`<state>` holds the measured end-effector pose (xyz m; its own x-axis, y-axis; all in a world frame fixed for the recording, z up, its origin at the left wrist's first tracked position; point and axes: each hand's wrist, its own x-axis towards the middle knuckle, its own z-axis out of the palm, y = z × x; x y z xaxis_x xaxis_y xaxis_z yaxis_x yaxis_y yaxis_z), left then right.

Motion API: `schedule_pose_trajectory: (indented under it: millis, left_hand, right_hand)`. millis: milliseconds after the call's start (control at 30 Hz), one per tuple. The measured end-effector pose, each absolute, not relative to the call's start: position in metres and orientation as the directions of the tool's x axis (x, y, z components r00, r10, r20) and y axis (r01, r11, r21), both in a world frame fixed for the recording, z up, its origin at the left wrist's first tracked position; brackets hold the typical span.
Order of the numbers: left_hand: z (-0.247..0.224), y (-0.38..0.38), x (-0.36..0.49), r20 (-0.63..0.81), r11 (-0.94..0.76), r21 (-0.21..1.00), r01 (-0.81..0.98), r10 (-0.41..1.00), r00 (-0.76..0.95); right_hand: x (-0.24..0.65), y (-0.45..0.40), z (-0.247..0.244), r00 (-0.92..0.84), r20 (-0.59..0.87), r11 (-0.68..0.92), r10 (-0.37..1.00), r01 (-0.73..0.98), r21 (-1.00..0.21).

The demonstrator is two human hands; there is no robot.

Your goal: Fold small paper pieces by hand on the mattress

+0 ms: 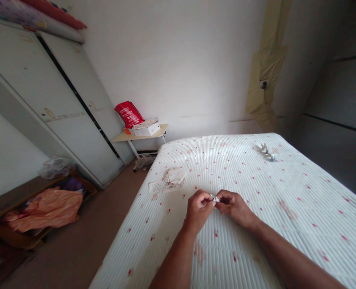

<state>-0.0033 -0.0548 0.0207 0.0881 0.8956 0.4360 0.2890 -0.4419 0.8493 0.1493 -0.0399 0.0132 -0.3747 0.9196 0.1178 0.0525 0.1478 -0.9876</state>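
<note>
My left hand (198, 206) and my right hand (234, 206) meet over the middle of the bed. Between their fingertips is a small whitish piece (214, 198), perhaps twisted paper; its kind is too small to make out. Both hands pinch it, thumb against forefinger, one from each side. Ahead and to the left of my left hand lies a loose pile of printed paper slips (174, 177) on the bed. A row of small twisted whitish pieces (265, 152) rests toward the far right of the bed.
The bed has a white ribbed cover (226, 168) with red dots. Beyond its far left corner, a small table (122, 137) bears a red bag (129, 114) and a white box (149, 128). Grey cabinets (72, 96) stand left, near a low shelf with an orange cloth (50, 210).
</note>
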Motion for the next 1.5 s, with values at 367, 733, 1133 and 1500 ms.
schedule_pose_trajectory:
  millis: [367, 733, 1133, 1500]
  left_hand:
    - [0.02, -0.058, 0.001, 0.36, -0.362, 0.888, 0.285, 0.931, 0.06]
    - [0.017, -0.054, -0.001, 0.378, -0.385, 0.871, 0.305, 0.922, 0.085]
    - [0.018, -0.053, -0.001, 0.067, -0.069, 0.998, 0.01, 0.991, 0.117]
    - [0.019, -0.053, -0.004, 0.049, -0.043, 0.998, -0.053, 0.992, 0.115]
  right_hand:
    - [0.151, -0.043, 0.018, -0.418, 0.264, 0.413, 0.869, 0.321, -0.852]
    - [0.153, -0.043, 0.02, -0.434, 0.303, 0.509, 0.849, 0.514, -0.69]
    - [0.153, -0.042, 0.02, -0.474, 0.194, 0.304, 0.859, 0.167, -0.938]
    - [0.154, -0.039, 0.014, -0.491, 0.138, 0.222, 0.86, 0.118, -0.968]
